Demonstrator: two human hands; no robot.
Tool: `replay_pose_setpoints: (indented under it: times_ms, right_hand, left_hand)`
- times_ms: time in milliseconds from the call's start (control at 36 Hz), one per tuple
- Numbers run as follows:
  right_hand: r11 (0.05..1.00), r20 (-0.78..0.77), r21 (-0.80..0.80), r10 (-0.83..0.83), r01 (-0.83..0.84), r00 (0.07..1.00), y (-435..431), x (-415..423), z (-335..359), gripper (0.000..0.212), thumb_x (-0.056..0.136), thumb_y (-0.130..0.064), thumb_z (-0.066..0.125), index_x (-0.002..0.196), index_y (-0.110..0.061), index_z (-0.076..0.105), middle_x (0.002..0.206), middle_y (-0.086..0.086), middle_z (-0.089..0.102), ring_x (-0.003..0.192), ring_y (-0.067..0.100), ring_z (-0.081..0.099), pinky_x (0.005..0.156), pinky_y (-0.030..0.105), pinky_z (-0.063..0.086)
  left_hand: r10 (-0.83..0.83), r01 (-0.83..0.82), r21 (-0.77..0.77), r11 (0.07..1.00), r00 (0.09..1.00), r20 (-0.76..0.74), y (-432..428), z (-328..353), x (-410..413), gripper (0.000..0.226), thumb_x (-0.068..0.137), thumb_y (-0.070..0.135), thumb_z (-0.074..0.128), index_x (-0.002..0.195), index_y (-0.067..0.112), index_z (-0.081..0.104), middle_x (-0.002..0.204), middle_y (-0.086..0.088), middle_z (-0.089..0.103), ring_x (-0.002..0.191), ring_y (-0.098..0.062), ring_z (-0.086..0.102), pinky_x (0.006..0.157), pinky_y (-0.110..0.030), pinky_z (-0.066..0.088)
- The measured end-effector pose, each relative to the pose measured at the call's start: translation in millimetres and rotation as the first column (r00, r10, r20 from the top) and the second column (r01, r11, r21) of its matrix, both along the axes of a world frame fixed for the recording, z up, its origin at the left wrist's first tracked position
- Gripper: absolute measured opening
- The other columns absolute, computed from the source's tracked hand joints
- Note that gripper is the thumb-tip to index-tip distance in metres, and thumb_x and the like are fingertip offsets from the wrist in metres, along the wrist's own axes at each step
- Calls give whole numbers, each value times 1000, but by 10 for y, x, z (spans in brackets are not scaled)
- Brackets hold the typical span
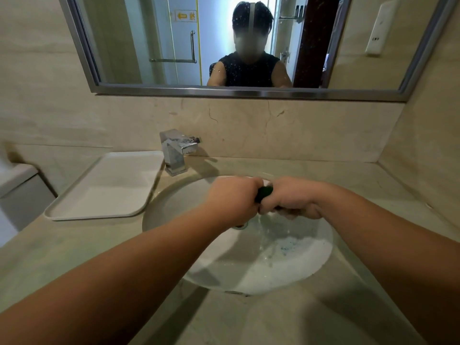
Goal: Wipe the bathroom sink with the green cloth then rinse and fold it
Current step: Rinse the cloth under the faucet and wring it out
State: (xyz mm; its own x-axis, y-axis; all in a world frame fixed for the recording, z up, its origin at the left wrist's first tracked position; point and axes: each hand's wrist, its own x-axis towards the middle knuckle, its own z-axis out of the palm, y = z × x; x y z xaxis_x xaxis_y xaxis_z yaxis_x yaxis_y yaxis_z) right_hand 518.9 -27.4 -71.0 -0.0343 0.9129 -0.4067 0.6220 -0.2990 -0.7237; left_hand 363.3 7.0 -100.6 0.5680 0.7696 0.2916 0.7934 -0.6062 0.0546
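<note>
Head view shows my left hand [234,197] and right hand [292,199] both squeezing the green cloth [264,192] tight over the sink [171,195]. Water drips down. It could splash onto the counter [74,250] if I twist too hard.

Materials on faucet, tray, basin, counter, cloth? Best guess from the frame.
faucet: metal, polished chrome look; mirror-bright reflections on square faces.
tray: likely plastic or melamine, matte white; even colour, rounded moulded rim.
basin: probably glazed ceramic; glossy white, smooth curved wall.
counter: stone or stone-look, beige; faint veining, soft sheen.
green cloth: mostly hidden, fabric type unclear.
</note>
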Motion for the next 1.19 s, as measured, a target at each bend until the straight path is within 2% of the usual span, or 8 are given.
replay_pose_setpoints:
  times_ms: [167, 250, 333, 444, 556, 778, 1056, 1194]
  right_hand:
    - [879, -442, 370, -120, 302, 889, -111, 26, 85, 50, 87, 1, 72, 135, -4, 56, 108, 12, 75, 86, 21, 77, 77, 35, 64]
    - [597, 105, 801, -69, -44, 992, -247, -27, -58, 57, 91, 1, 61, 143, -19, 54, 133, -4, 64, 121, 11, 63, 105, 34, 53]
    - [375, 616, 763, -171, -527, 769, -232, 70, -266, 82, 84, 9, 59, 159, -12, 35, 166, 5, 34, 153, 23, 32, 121, 42, 35]
    - [161, 749, 619, -414, -769, 517, -144, 168, -233, 83, 87, 5, 51, 163, -15, 23, 170, 7, 23, 157, 38, 20, 122, 59, 26]
    - [-88, 716, 542, -473, -836, 514, -96, 98, -30, 60, 98, -4, 55, 155, -14, 39, 161, 8, 42, 150, 40, 36, 115, 61, 37]
    - [-112, 726, 549, -428, -828, 539, -51, -124, 217, 12, 89, -3, 61, 99, -4, 69, 91, 15, 64, 73, 33, 55, 66, 45, 43]
    - [627, 899, 434, -257, -647, 354, 19, -236, 133, 11, 85, -16, 67, 85, -25, 60, 59, -3, 51, 55, 31, 55, 52, 31, 41]
    - [774, 904, 373, -181, -512, 387, 34, -324, 124, 19, 87, -17, 58, 69, -21, 53, 62, -6, 45, 53, 21, 46, 57, 29, 43]
  left_hand:
    - [299, 30, -646, 763, 870, 393, 283, 198, -250, 14, 90, 22, 75, 92, 12, 66, 72, -4, 62, 56, -20, 53, 49, -26, 39]
    - [428, 191, -845, 500, 794, 432, 317, 323, -310, 26, 94, 17, 71, 87, 16, 47, 55, 2, 41, 43, -13, 29, 42, -22, 21]
    - [460, 336, -910, 242, 786, 412, 273, 451, -329, 34, 99, 17, 61, 73, 23, 39, 54, 7, 29, 44, -9, 15, 39, -21, 9]
    - [303, 428, -901, -73, 870, 389, 225, 519, -390, 38, 96, 16, 58, 68, 27, 34, 50, 9, 29, 44, -10, 10, 37, -19, 6]
    - [129, 368, -910, -190, 929, 348, 169, 618, -394, 37, 96, 21, 52, 60, 23, 43, 49, 10, 35, 43, -9, 13, 35, -18, 10]
    - [101, 305, -943, -133, 951, 293, 137, 654, -355, 47, 97, 20, 54, 50, 25, 51, 46, 10, 33, 41, -8, 12, 30, -15, 14]
    - [248, 41, -829, 557, 945, 213, 88, 406, -90, 39, 94, 6, 65, 65, 14, 40, 58, -5, 36, 44, -17, 26, 44, -22, 18]
    - [117, -65, -591, 804, 992, 49, 84, 391, -26, 34, 92, 4, 63, 63, 10, 46, 56, -7, 40, 47, -27, 37, 42, -26, 30]
